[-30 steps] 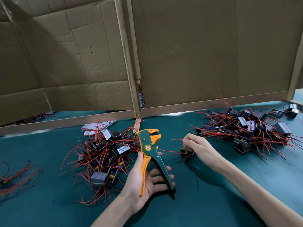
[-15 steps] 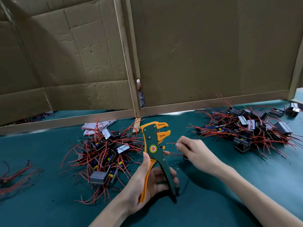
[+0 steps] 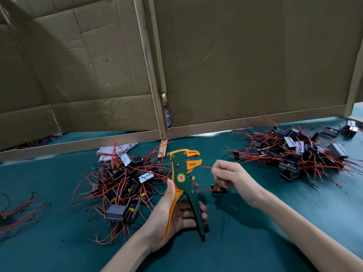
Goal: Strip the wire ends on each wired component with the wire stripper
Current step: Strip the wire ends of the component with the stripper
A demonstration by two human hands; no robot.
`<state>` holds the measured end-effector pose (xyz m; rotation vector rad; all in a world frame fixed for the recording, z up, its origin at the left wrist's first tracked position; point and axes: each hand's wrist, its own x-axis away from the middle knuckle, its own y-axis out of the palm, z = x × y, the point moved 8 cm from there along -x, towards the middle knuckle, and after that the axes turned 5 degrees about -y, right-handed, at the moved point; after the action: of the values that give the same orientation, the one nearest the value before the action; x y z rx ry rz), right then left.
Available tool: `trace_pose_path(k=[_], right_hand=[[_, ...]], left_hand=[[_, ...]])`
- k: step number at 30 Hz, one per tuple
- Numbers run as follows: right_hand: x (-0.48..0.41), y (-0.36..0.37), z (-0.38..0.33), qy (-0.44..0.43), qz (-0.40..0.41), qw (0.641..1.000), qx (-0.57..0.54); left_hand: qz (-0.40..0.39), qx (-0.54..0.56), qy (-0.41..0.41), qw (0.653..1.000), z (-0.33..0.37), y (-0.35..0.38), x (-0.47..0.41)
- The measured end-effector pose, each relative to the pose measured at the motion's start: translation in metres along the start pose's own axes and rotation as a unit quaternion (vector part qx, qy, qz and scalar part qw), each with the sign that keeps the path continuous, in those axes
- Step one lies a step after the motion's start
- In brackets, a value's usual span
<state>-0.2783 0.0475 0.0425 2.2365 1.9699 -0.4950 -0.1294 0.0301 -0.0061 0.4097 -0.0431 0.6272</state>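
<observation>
My left hand (image 3: 172,214) grips the handles of the green and orange wire stripper (image 3: 183,177), held upright over the table with its jaws pointing right. My right hand (image 3: 231,177) pinches a thin red wire (image 3: 206,167) whose free end points toward the jaws. That wire belongs to a small black wired component (image 3: 218,189) hanging just below my right fingers, with another red wire running left behind the stripper.
A heap of black components with red wires (image 3: 125,183) lies left of the stripper, a second heap (image 3: 294,154) at the right. Loose red wires (image 3: 17,213) lie at the far left. A cardboard wall with a wooden frame (image 3: 161,107) closes the back of the green table (image 3: 255,242).
My left hand has raised the stripper and turned it upright. My right hand has lifted the component off the table and now holds one wire up beside the jaws.
</observation>
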Motion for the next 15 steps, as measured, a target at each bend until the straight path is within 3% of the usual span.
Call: trace_pose_path(k=[3, 8, 15], right_hand=[[-0.001, -0.003, -0.001, 0.021, 0.020, 0.990, -0.137], [0.000, 0.004, -0.001, 0.070, -0.048, 0.961, -0.265], [0.004, 0.013, -0.002, 0.103, -0.070, 0.930, -0.345]], left_hand=[[-0.005, 0.000, -0.012, 1.000, -0.001, -0.002, 0.000], [-0.036, -0.002, -0.038, 0.999, -0.007, 0.001, 0.002], [-0.072, -0.003, -0.041, 0.997, -0.008, 0.007, 0.006]])
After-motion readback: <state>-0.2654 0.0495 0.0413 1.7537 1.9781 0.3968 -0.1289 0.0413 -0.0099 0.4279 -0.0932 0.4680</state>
